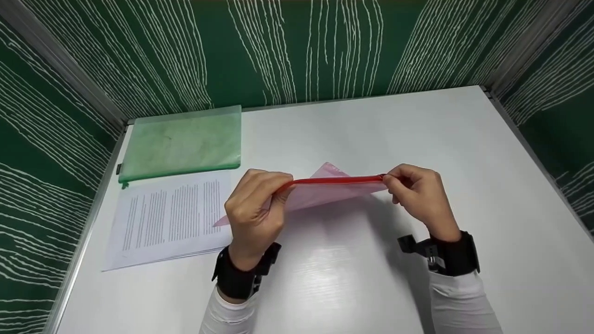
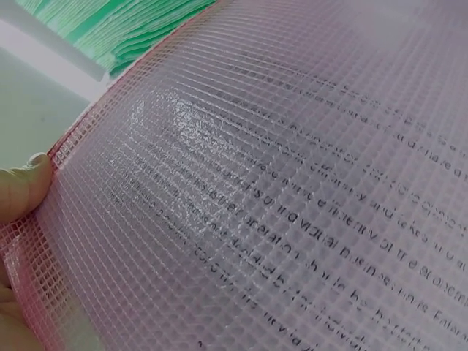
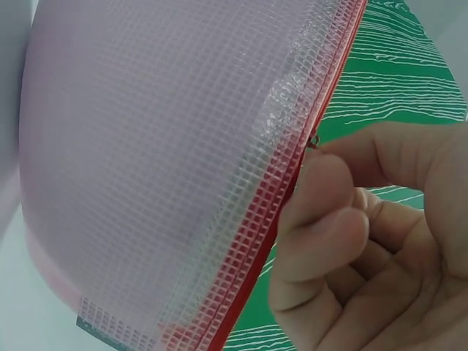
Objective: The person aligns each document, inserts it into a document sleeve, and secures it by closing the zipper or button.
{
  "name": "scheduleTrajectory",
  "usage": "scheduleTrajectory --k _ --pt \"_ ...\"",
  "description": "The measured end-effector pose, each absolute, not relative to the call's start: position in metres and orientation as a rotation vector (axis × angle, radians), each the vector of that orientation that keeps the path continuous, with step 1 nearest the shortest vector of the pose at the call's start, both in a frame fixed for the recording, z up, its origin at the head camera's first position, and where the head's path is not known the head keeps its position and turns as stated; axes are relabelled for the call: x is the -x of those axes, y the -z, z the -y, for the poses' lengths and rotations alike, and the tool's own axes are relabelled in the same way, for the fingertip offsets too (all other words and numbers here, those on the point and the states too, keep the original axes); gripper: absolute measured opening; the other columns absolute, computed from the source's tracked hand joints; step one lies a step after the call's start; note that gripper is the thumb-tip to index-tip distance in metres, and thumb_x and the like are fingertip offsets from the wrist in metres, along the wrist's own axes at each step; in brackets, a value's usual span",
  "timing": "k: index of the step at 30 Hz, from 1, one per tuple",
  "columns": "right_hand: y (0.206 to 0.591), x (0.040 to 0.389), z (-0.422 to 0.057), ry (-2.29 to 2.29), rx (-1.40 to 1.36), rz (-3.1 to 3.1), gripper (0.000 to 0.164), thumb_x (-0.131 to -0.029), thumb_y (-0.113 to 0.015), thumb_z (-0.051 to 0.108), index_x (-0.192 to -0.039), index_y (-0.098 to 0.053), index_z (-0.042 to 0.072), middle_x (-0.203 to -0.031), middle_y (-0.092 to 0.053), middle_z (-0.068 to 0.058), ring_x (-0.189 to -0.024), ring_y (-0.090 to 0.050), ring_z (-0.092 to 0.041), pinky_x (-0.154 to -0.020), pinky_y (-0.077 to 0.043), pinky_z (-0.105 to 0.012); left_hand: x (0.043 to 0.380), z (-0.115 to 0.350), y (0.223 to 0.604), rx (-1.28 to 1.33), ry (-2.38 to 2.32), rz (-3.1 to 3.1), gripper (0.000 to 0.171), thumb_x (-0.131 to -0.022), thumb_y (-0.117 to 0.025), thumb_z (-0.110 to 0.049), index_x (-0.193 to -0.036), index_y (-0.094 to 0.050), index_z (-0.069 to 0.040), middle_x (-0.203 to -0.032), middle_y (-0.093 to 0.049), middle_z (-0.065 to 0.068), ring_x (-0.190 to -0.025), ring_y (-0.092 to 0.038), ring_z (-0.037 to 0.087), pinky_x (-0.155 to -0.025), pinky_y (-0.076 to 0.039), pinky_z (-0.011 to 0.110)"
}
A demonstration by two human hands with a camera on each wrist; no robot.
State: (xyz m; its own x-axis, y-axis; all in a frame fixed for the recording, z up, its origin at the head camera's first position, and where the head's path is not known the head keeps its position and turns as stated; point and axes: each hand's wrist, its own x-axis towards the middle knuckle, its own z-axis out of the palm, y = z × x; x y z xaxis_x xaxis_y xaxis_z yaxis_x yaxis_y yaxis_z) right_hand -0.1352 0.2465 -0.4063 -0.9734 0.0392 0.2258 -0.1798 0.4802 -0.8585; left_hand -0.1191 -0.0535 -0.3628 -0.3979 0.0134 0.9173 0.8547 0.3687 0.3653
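Observation:
A pink mesh zipper pouch (image 1: 325, 197) with a red zipper (image 1: 334, 180) is held up over the table, its zipper edge running between both hands. My left hand (image 1: 253, 208) grips the left end of that edge between thumb and fingers. At the other end, my right hand (image 1: 420, 195) pinches the small zipper pull (image 3: 313, 141) with thumb and forefinger. The right wrist view has the pouch's mesh side (image 3: 161, 146) bulging beside the hand. In the left wrist view, printed text shows through the mesh (image 2: 292, 183).
A green zipper pouch (image 1: 185, 144) lies at the back left of the white table (image 1: 352, 134). Just in front of it is a stack of printed sheets (image 1: 162, 218), partly covered by the left hand and the pink pouch. Green panels with white lines (image 1: 297, 51) stand behind.

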Motion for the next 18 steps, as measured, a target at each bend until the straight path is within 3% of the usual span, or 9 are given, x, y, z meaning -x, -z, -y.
scheduleTrajectory --k 7,18 --pt "0.4113 0.1405 -0.2509 -1.472 -0.050 2.536 0.011 -0.095 -0.068 0.000 -0.087 -0.075 -0.001 -0.065 -0.060 -0.002 -0.048 -0.055 -0.007 -0.048 -0.042 -0.018 0.1183 0.0549 0.3623 0.759 1.160 1.707 0.017 -0.075 -0.085 0.010 -0.088 -0.077 0.001 -0.086 -0.075 0.009 -0.076 -0.065 0.022 -0.072 -0.056 0.029" --pt "0.4098 0.1397 -0.2533 -1.486 -0.069 2.541 0.011 -0.095 -0.067 0.002 -0.087 -0.075 0.000 -0.064 -0.059 -0.001 -0.050 -0.057 -0.011 -0.049 -0.044 -0.019 0.1184 0.0555 0.3627 0.754 1.141 1.705 0.012 -0.079 -0.084 0.006 -0.087 -0.077 0.001 -0.086 -0.075 0.009 -0.076 -0.065 0.022 -0.072 -0.056 0.030"
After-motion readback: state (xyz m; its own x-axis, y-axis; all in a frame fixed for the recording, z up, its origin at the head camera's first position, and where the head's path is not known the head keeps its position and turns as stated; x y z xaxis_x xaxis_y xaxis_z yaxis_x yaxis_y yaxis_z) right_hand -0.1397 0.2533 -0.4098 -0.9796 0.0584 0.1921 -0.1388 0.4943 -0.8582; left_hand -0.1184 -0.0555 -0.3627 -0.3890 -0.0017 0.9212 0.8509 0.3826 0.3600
